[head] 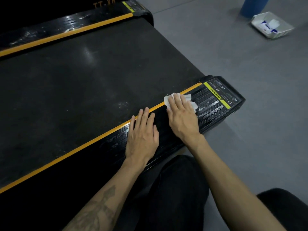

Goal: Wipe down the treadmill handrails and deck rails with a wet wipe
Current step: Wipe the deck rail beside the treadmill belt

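Floor: grey floor [233,64] beside black treadmill deck rail [106,147].
Right hand [182,117]: flat, pressing white wet wipe [167,100] onto rail.
Left hand [141,135]: flat, fingers straight, resting on rail.

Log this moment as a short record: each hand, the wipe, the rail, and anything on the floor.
left hand: flat on the near deck rail, fingers straight, holding nothing
right hand: pressing the wet wipe onto the rail
wet wipe: white, crumpled, near the warning label
rail surface: wet streaks beside the wipe
floor: white wipes pack, far right
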Action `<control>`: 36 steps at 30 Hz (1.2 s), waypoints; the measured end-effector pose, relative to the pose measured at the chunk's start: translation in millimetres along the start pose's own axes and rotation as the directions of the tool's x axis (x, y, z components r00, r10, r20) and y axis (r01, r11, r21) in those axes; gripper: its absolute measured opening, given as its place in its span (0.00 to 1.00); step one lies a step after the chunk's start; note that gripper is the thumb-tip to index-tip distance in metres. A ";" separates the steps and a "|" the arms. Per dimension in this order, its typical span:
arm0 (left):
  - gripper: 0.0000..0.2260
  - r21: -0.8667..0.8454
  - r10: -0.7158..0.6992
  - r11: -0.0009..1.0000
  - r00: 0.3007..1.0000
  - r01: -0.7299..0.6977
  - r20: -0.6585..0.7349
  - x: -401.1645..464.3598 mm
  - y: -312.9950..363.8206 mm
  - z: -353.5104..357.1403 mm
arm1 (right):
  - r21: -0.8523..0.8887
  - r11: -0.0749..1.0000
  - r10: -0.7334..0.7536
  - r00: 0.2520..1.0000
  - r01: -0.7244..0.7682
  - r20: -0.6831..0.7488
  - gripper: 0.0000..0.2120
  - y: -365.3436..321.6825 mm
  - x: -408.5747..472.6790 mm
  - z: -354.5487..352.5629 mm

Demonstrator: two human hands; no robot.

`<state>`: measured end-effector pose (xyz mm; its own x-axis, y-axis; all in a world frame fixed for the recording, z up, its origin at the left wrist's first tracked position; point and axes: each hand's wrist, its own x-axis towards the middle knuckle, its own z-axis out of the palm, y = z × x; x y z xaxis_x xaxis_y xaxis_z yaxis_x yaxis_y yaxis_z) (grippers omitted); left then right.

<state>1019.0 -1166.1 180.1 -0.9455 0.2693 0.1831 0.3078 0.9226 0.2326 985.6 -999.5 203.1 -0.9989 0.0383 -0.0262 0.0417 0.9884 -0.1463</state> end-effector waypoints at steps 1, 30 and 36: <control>0.22 0.007 0.012 1.000 1.000 -0.012 0.004 -0.3 0.1 -0.3 | 0.023 0.999 0.029 1.000 -0.029 -0.003 0.26 -7.1 -9.2 2.2; 0.25 0.014 -0.085 0.996 0.996 0.084 0.030 21.8 36.6 10.1 | 0.008 0.990 -0.144 0.987 0.143 0.075 0.28 23.1 -17.5 5.6; 0.24 0.020 -0.085 0.996 0.995 0.084 0.054 22.7 38.1 10.5 | 0.068 0.998 -0.015 1.000 0.013 0.027 0.28 26.1 -30.4 7.4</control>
<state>1008.2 -1121.9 183.0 -0.9726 0.2040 0.1112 0.2248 0.9474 0.2277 1017.2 -976.0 192.7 -0.9985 0.0197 -0.0507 0.0301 0.9765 -0.2136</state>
